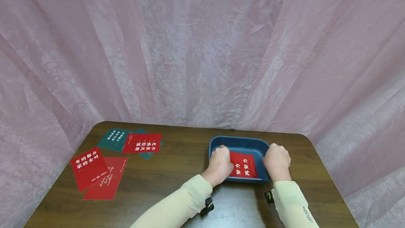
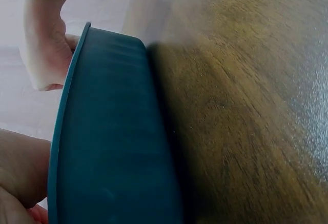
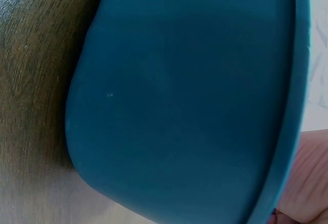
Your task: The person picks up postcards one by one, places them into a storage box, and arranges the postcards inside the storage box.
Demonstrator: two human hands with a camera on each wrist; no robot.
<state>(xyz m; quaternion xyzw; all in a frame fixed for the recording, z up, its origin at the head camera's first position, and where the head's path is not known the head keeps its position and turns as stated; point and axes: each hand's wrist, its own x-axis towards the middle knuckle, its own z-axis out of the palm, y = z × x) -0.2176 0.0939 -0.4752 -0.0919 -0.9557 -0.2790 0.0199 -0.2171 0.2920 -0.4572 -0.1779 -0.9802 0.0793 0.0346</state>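
Note:
A blue rectangular tray [image 1: 237, 141] sits at the right of centre on the wooden table. Inside it, a red card [image 1: 243, 165] with white lettering shows its right part, the left part hidden behind my left hand [image 1: 219, 164]. That hand is curled at the card's left edge, over the tray's left side, and pinches the card. On the opposite side, my right hand [image 1: 277, 159] grips the tray's right rim. In the left wrist view the right hand [image 2: 46, 55] bends over the far end of the rim. The tray's outer wall [image 3: 179, 101] fills most of the right wrist view.
At the table's left, two overlapping red cards [image 1: 89, 168] lie near the edge. Behind them, another red card [image 1: 142, 143] partly covers green cards [image 1: 115, 139]. Bare brown tabletop [image 1: 164, 171] shows between the cards and the tray. A pink curtain [image 1: 202, 52] hangs behind the table.

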